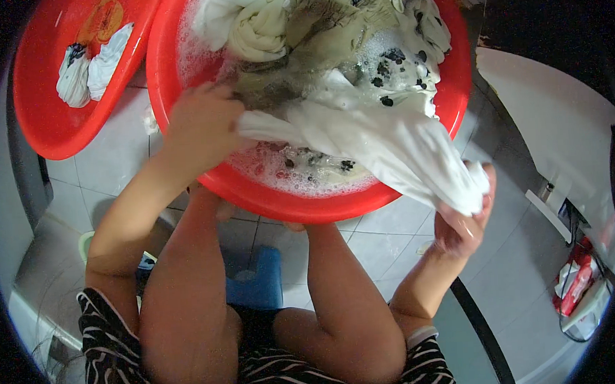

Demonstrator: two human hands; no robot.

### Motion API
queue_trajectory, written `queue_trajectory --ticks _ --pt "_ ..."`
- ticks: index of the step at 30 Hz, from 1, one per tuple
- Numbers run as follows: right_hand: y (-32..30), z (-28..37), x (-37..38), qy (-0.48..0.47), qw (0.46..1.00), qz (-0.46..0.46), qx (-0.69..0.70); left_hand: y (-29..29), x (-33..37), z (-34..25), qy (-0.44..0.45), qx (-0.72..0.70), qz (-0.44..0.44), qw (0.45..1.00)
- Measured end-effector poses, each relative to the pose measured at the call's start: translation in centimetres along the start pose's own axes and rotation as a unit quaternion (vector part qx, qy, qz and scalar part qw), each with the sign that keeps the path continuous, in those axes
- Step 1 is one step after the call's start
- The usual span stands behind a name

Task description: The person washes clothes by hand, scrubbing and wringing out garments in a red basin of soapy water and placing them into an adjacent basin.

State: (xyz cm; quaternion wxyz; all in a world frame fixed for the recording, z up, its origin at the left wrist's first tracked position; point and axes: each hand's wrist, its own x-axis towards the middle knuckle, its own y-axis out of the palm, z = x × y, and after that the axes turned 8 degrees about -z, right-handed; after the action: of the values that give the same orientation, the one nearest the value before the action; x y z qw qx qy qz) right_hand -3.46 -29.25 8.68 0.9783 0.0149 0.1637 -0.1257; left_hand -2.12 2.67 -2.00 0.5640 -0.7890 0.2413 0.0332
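A big red basin (308, 202) holds soapy water and several wet clothes, white, cream and spotted black. A long white garment (381, 144) stretches out of it over the front right rim. My left hand (201, 124) grips one end of that garment inside the basin, at its left side. My right hand (463, 219) clutches the other end outside the basin, below its right rim. Foam (300, 175) covers the water between my hands.
A second red basin (51, 128) stands tilted at the upper left with two wrung white cloths (86, 71) in it. I sit on a blue stool (260, 280) over a grey tiled floor (378, 244). A red and white packet (576, 283) lies at the right.
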Motion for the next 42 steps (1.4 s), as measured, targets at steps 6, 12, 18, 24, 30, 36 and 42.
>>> queue_trajectory --ticks 6,12,18,24,30,36,42 --pt "-1.2 -4.0 0.9 -0.181 0.883 -0.059 -0.429 -1.4 -0.7 -1.0 -0.019 -0.02 -0.194 0.981" --pt "6.5 -11.0 2.9 -0.218 0.795 0.153 -0.545 7.2 2.7 -3.9 0.061 -0.052 -0.056 0.995" --pt "6.8 -18.0 6.1 -0.235 0.731 0.118 -0.63 11.6 7.0 -1.5 -0.022 -0.143 0.115 0.983" --pt "2.7 -24.8 8.8 -0.239 0.517 0.311 -0.761 12.3 7.7 -3.2 -0.012 -0.182 0.11 0.977" --pt "4.6 -10.8 4.3 -0.06 0.924 -0.013 -0.378 3.4 0.5 -2.6 0.076 -0.293 -0.17 0.938" --pt "2.2 -2.8 -0.6 -0.177 0.941 -0.056 -0.283 -3.7 -3.6 -3.6 0.127 -0.482 -0.13 0.857" --pt "1.2 -3.3 0.4 -0.193 0.904 -0.081 -0.372 -4.2 -3.1 -4.8 0.208 -0.272 -0.14 0.929"
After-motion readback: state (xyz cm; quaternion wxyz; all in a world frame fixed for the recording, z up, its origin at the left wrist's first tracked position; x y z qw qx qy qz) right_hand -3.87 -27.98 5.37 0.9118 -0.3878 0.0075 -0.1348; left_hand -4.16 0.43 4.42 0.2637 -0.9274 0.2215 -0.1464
